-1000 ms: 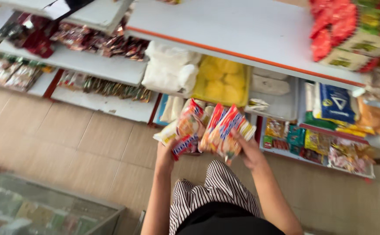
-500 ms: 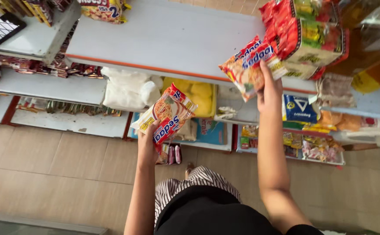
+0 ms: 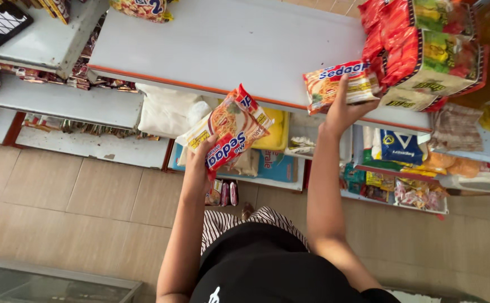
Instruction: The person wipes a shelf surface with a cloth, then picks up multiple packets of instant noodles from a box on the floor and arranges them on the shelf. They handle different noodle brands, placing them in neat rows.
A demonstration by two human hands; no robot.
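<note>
The right hand (image 3: 343,109) is raised to the front edge of the broad grey metal shelf (image 3: 228,45), clasping one orange, red and white plastic packet of instant noodles (image 3: 337,84) so that it lies flat on the shelf surface, touching the stack of red and green noodle packets (image 3: 424,50) at the far right; the fingers are wrapped round the packet's near edge, so the placing looks to be in hand and not yet finished. The left hand (image 3: 203,160) is lower and nearer, gripping a fanned bundle of like orange and red noodle packets (image 3: 231,132) in front of the lower shelves, where a yellow bag (image 3: 276,132) and a white sack (image 3: 169,109) lie behind it; the bundle is tilted and held clear of any shelf. By my judgement, letting the shelved packet go calls for a nudge flush against the stack and an opening of the fingers; the bundle stays in the left hand's grip meanwhile.
</note>
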